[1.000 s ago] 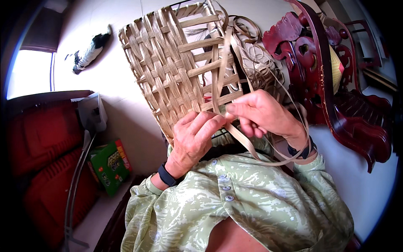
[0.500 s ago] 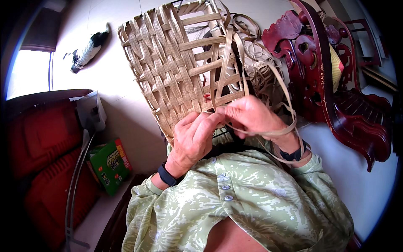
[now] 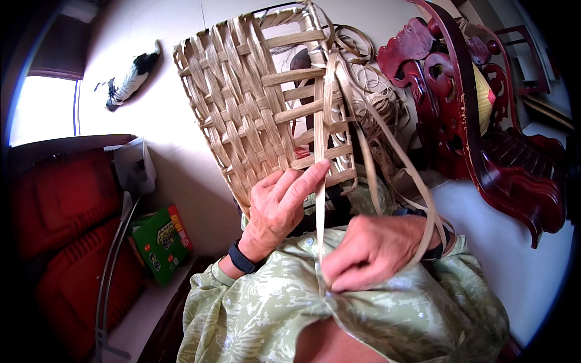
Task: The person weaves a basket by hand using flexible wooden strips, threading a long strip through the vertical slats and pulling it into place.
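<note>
A tan woven panel (image 3: 239,103) of flat strips on a frame leans up in front of me, tightly woven on its left, with open gaps between the cross strips on its right. My left hand (image 3: 275,202) grips its lower edge, index finger laid against a flat weaving strip (image 3: 320,212). That strip runs straight down from the panel, taut, into my right hand (image 3: 372,251), which is closed on it near my shirt front. A long loop of strip (image 3: 417,181) hangs around my right wrist. My left thumb is hidden.
Behind the panel lies a tangled heap of loose strips (image 3: 378,91). A carved dark-red wooden chair (image 3: 469,103) stands at the right. On the left are red cushions (image 3: 72,199), a green box (image 3: 160,242) and a curved metal stand (image 3: 112,266). A black-and-white object (image 3: 130,78) lies on the floor.
My right hand has moved down from beside my left fingers toward my shirt, drawing the strip straight and taut. My left hand stays at the panel's lower edge, its index finger now stretched out.
</note>
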A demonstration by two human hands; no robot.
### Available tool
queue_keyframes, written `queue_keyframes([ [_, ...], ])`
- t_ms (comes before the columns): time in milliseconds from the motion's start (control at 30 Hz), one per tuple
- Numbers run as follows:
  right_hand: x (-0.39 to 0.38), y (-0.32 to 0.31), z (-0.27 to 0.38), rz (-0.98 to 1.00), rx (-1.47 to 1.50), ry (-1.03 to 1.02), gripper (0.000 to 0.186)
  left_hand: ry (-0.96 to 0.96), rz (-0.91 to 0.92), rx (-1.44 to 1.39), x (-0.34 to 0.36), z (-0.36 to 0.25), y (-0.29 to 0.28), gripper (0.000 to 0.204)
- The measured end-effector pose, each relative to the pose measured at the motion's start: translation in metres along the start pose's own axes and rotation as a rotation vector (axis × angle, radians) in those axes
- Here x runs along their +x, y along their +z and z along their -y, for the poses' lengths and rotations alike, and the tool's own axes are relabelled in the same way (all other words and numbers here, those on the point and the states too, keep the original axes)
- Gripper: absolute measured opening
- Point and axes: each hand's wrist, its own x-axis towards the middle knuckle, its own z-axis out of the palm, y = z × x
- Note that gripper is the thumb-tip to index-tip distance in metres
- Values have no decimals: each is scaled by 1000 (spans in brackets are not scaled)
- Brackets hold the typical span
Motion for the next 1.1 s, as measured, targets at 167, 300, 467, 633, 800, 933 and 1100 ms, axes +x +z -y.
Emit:
queue_keyframes([
  [167,-1,-11,2,37,-211,24,15,-14,68,6,9,2,-4,47],
  [300,8,-34,5,-790,-223,214,19,27,-1,-7,10,-6,-12,39],
  [467,30,-50,-6,-780,-3,307,30,101,-24,-56,4,-2,-10,39],
  [633,38,-48,-26,-874,152,120,26,117,-12,-52,5,2,-9,43],
  [800,14,-29,-29,-575,-330,21,19,-50,-131,-101,3,2,0,56],
  [933,11,4,-10,34,-246,7,20,27,86,84,10,-1,-12,55],
  [1100,5,-12,-9,-156,-228,7,26,-10,1,-35,9,2,-7,36],
])
